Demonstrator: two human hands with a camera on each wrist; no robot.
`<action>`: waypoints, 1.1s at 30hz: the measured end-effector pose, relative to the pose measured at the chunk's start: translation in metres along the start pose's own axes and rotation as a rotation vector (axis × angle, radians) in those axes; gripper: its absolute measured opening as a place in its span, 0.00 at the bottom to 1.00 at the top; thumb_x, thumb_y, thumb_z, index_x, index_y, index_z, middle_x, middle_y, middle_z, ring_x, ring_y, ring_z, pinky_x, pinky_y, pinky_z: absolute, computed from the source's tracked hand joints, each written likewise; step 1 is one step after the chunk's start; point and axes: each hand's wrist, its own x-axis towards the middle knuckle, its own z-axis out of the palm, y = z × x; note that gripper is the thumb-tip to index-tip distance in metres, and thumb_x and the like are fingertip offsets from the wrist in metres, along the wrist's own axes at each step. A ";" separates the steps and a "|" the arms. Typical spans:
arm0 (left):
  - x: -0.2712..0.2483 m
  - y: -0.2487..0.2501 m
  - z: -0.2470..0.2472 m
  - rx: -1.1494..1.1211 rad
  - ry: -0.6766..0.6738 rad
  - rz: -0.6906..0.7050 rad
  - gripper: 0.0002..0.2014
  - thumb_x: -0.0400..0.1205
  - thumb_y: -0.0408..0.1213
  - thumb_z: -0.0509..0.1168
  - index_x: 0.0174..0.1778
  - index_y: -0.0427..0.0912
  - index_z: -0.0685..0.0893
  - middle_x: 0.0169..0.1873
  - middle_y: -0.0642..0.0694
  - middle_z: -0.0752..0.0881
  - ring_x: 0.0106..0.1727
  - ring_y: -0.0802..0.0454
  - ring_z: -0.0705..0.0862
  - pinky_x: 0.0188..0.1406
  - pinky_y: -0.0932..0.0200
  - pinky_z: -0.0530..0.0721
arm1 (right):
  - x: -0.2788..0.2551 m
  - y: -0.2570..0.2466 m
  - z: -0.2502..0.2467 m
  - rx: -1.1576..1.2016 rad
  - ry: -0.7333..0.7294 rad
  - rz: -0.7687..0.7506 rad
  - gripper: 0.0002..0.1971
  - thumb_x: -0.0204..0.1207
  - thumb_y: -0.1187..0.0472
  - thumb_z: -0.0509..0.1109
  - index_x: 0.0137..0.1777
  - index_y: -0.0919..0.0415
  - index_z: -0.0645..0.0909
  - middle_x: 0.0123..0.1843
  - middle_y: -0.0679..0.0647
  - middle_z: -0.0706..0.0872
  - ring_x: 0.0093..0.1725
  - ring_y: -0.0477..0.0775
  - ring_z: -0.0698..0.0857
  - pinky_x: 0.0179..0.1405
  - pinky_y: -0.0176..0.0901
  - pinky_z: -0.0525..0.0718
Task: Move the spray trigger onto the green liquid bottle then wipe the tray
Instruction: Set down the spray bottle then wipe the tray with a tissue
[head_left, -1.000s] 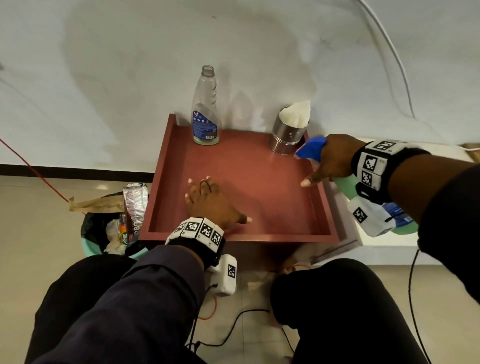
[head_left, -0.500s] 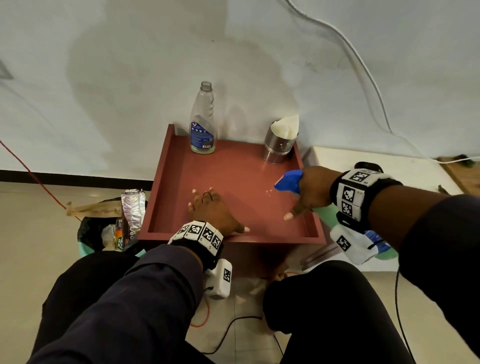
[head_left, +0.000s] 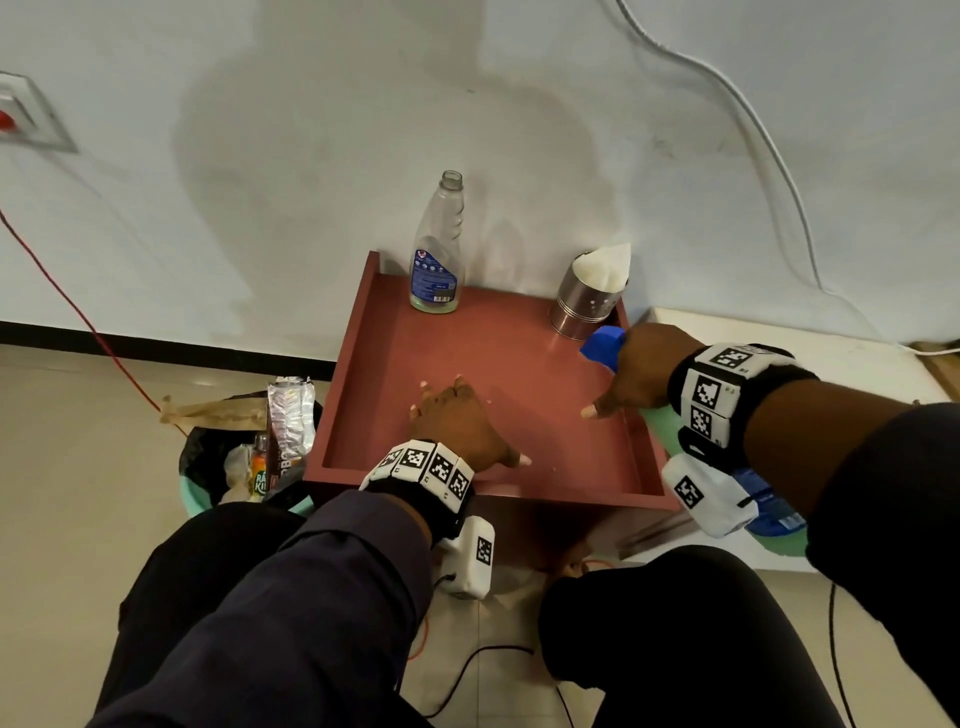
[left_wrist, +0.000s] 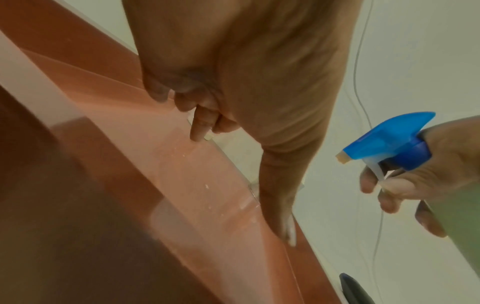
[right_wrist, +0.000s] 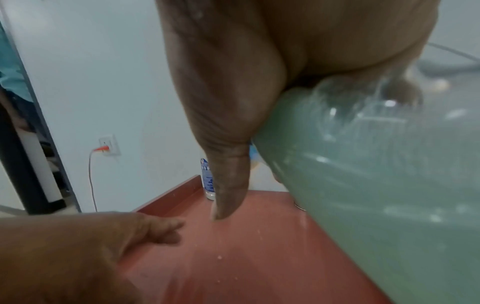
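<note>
My right hand (head_left: 636, 376) grips the neck of the green liquid bottle (head_left: 662, 426) over the red tray's (head_left: 363, 364) right edge. The blue spray trigger (head_left: 602, 343) sits on that bottle and points left over the tray; my fingers curl round its lever (left_wrist: 376, 172). The bottle's green body (right_wrist: 376, 185) fills the right wrist view. My left hand (head_left: 457, 415) lies flat on the tray floor near the front, fingers spread. Small white droplets (left_wrist: 206, 186) dot the tray floor. An empty clear bottle (head_left: 439, 249) without a cap stands at the tray's back left.
A steel cup (head_left: 584, 306) holding white tissue (head_left: 605, 265) stands at the tray's back right. A white slab (head_left: 810, 364) lies right of the tray. A bin (head_left: 244, 452) with rubbish sits on the floor to the left. Cables run along the wall and floor.
My right hand with the spray bottle dipped lower over the tray, then came back toward the steel cup. The left hand stayed flat on the tray. The head view shifted.
</note>
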 end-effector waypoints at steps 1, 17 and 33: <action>0.000 0.002 -0.002 -0.025 -0.036 0.057 0.66 0.58 0.71 0.81 0.86 0.39 0.62 0.82 0.37 0.73 0.87 0.34 0.62 0.84 0.38 0.67 | 0.003 0.002 0.000 -0.005 0.022 -0.033 0.40 0.58 0.29 0.81 0.64 0.55 0.82 0.41 0.50 0.82 0.44 0.54 0.83 0.47 0.44 0.81; 0.008 0.008 -0.007 -0.436 0.300 0.479 0.24 0.74 0.63 0.67 0.62 0.57 0.90 0.50 0.56 0.94 0.45 0.58 0.90 0.48 0.52 0.89 | 0.003 -0.043 0.013 1.120 0.378 -0.395 0.08 0.74 0.59 0.82 0.48 0.56 0.85 0.44 0.70 0.87 0.43 0.70 0.87 0.50 0.64 0.89; 0.026 -0.001 -0.012 -0.294 0.235 0.357 0.17 0.80 0.52 0.75 0.63 0.55 0.89 0.33 0.55 0.89 0.36 0.62 0.86 0.37 0.65 0.81 | 0.038 -0.024 0.133 1.033 0.106 -0.133 0.28 0.69 0.46 0.82 0.68 0.45 0.79 0.33 0.49 0.86 0.31 0.45 0.83 0.32 0.35 0.78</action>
